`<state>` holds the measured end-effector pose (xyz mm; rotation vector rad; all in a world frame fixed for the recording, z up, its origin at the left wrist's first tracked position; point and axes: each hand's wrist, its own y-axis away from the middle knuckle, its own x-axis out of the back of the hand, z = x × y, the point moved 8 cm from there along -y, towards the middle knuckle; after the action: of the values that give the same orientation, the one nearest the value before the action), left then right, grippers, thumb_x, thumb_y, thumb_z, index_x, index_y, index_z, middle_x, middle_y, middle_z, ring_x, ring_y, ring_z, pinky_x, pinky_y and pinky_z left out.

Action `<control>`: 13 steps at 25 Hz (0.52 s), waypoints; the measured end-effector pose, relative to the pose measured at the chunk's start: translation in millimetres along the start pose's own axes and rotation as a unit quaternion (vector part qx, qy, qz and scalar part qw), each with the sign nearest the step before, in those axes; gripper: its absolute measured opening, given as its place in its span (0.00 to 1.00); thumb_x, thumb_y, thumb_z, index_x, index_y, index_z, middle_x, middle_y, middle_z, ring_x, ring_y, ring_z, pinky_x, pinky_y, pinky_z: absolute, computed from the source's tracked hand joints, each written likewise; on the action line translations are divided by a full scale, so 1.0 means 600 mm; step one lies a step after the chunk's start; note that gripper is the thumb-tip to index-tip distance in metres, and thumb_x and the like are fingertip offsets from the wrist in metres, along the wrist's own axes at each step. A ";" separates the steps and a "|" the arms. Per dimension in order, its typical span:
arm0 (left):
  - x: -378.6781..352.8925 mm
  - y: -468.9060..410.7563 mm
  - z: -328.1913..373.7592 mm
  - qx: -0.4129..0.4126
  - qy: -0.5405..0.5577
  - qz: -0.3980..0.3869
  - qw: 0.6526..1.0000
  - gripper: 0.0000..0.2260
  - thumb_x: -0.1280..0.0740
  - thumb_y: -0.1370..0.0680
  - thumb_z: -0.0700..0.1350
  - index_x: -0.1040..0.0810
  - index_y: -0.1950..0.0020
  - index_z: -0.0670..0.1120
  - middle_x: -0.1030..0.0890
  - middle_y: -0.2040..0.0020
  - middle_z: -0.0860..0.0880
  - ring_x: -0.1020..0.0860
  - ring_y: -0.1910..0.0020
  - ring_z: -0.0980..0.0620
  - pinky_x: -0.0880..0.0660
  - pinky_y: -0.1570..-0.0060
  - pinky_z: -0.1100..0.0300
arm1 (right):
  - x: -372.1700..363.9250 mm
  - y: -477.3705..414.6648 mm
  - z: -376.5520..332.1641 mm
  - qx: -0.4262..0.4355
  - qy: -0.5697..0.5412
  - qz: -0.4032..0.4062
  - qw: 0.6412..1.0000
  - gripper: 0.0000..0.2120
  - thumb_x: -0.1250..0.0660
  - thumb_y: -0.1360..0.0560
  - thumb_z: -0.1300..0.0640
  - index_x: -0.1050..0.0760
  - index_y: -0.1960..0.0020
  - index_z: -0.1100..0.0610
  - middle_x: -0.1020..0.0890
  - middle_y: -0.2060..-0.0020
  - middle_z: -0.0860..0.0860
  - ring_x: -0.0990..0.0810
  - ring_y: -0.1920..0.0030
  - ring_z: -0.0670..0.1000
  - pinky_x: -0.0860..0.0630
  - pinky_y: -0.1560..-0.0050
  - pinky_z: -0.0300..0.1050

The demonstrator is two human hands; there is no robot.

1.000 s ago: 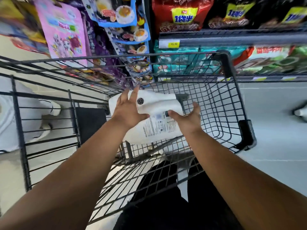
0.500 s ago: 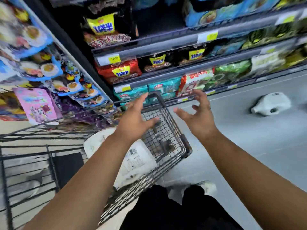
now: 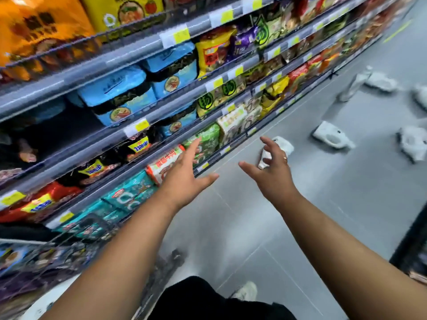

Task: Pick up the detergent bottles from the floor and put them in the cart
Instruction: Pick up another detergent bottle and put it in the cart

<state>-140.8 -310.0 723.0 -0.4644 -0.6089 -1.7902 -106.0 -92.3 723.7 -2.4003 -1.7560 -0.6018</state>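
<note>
Both arms reach forward over the grey floor (image 3: 300, 227). The left hand (image 3: 184, 179) is held out flat, its fingers (image 3: 193, 148) straight and spread with the thumb out to the side, holding nothing. The right hand (image 3: 275, 174) is also empty. Its fingers (image 3: 269, 143) are spread and slightly bent, and one of them wears a ring (image 3: 285, 159).

White detergent bottles lie scattered on the floor ahead. The nearest bottle (image 3: 285, 146) lies on its side close to the foot of the shelves (image 3: 138, 49), partly hidden behind the right hand's fingers, which overlap it in the view but do not grip it. A second bottle (image 3: 332, 136) lies on its side to the right of it, further out in the aisle. A third bottle (image 3: 413, 144) lies near the right edge of the view. Further down the aisle are more white bottles (image 3: 381, 82), blurred, one of them near the shelves' foot.

The shelves run along the left side, stacked with coloured food packets (image 3: 115, 95) and fronted by yellow price tags (image 3: 181, 35).

A blurred dark wire corner of the cart (image 3: 172, 257) shows at the lower left, beside the left forearm and against the shelves. What it holds cannot be made out. Below, the person's black trousers (image 3: 208, 296) and one pale shoe (image 3: 247, 292) show on the floor.
</note>
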 end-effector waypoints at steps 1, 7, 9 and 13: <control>-0.028 -0.032 0.031 -0.010 -0.002 -0.016 1.000 0.43 0.25 0.28 0.56 0.48 0.22 0.63 0.32 0.26 0.53 0.28 0.31 0.52 0.30 0.32 0.45 | 0.041 -0.020 0.010 -0.007 -0.002 0.018 1.000 0.35 0.22 0.30 0.50 0.34 0.29 0.40 0.34 0.31 0.51 0.28 0.35 0.54 0.27 0.35 0.55; -0.176 -0.226 0.189 -0.071 -0.011 -0.117 0.990 0.44 0.25 0.26 0.52 0.52 0.21 0.61 0.35 0.24 0.49 0.29 0.30 0.51 0.31 0.34 0.53 | 0.218 -0.164 0.071 -0.058 -0.015 0.115 0.991 0.35 0.22 0.30 0.49 0.35 0.29 0.40 0.34 0.34 0.48 0.28 0.35 0.53 0.27 0.34 0.58; -0.210 -0.296 0.218 -0.088 -0.014 -0.135 0.987 0.45 0.25 0.27 0.51 0.53 0.20 0.59 0.34 0.25 0.49 0.29 0.31 0.52 0.31 0.36 0.56 | 0.250 -0.219 0.090 -0.072 -0.025 0.139 0.987 0.34 0.23 0.30 0.50 0.35 0.29 0.40 0.34 0.35 0.48 0.27 0.39 0.51 0.26 0.35 0.57; -0.280 -0.461 0.252 -0.086 -0.024 -0.197 0.976 0.45 0.25 0.26 0.50 0.53 0.20 0.56 0.34 0.24 0.48 0.30 0.30 0.50 0.33 0.33 0.56 | 0.297 -0.349 0.131 -0.101 -0.024 0.189 0.977 0.35 0.23 0.29 0.50 0.36 0.27 0.41 0.34 0.29 0.51 0.27 0.41 0.50 0.26 0.39 0.50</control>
<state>-355.5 -25.5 695.7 -0.5324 -0.6119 -2.2263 -236.9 159.7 688.2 -2.8052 -1.2494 -0.7006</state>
